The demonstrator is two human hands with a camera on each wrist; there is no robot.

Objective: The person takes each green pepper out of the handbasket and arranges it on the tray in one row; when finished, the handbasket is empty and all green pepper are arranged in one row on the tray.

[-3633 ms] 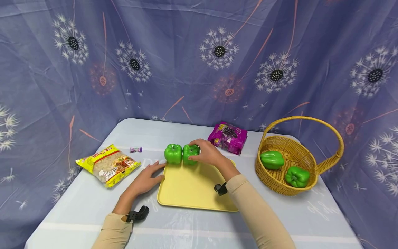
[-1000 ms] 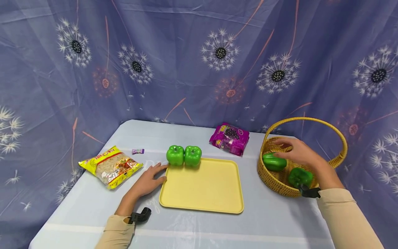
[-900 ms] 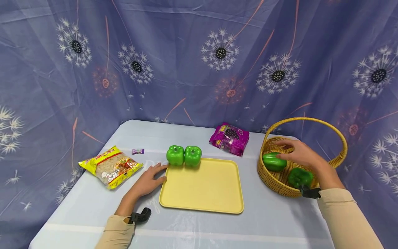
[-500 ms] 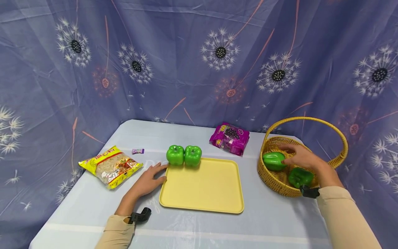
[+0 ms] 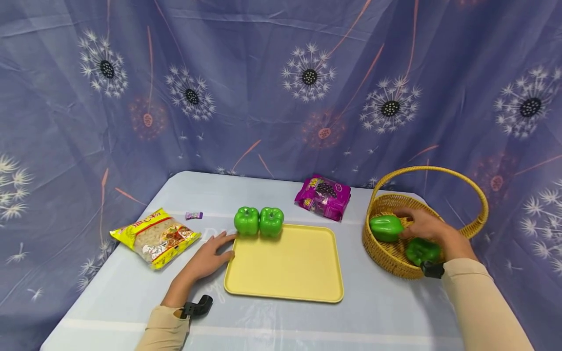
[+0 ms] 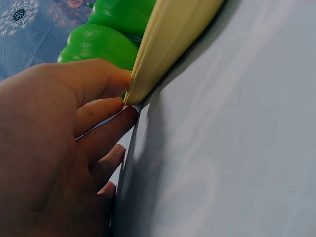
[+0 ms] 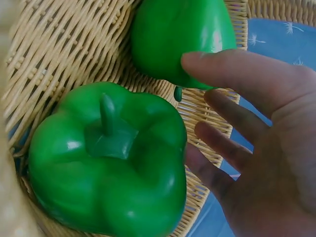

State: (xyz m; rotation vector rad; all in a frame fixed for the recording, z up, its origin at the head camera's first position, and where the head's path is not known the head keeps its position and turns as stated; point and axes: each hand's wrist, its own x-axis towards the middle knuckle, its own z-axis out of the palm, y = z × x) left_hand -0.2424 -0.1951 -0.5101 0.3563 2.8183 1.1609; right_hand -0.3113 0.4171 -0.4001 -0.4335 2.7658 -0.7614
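In the head view, my right hand [image 5: 423, 225] is inside the wicker basket [image 5: 386, 261], between two green bell peppers. Its thumb touches the stem end of the far bell pepper [image 7: 177, 34], which lies on its side; the other fingers are spread beside the stem. The nearer bell pepper [image 7: 106, 168] sits just under the hand, stem up in the right wrist view. My left hand [image 5: 210, 256] rests at the left rim of the yellow tray [image 5: 285, 263], thumb and fingertips touching its edge. Two more bell peppers [image 5: 247, 222] [image 5: 271, 223] stand side by side at the tray's far left corner.
Left of the tray lies a yellow food bag [image 5: 155, 239], with a small purple wrapped sweet [image 5: 193, 215] behind it. A purple grape-print bag [image 5: 323, 197] lies behind the tray. The basket's tall handle [image 5: 478, 195] arches over the right forearm's far side.
My right hand has left the pepper on the tray's far edge, gone into the basket, then lowered and shifted toward the far pepper's stem end. The left hand stays at the tray rim.
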